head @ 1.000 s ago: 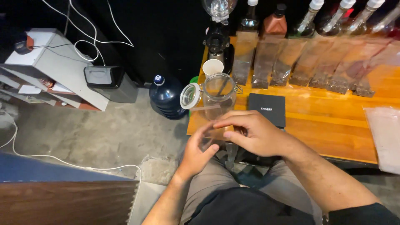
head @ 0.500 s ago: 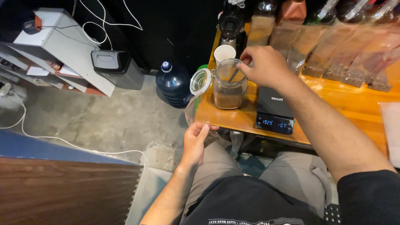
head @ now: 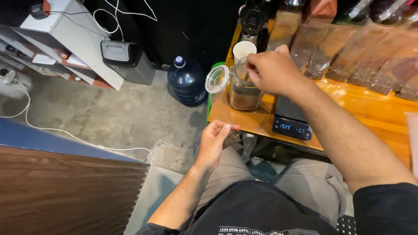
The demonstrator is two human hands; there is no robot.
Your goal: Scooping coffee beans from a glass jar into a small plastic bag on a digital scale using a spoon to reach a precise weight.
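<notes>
Right hand (head: pixel 271 72) over the mouth of the glass jar (head: pixel 244 89), fingers pinched narrow on a thin utensil handle; utensil type not discernible. Jar on the orange table (head: pixel 370 113), partly filled with brown grounds, hinged lid (head: pixel 216 79) open to the left. Black digital scale (head: pixel 292 122) just beside the jar. Left hand (head: pixel 214 141) below the table edge, fingers closed on a small clear bag (head: pixel 229 137) with dark contents. White paper cup (head: pixel 244 50) behind the jar.
</notes>
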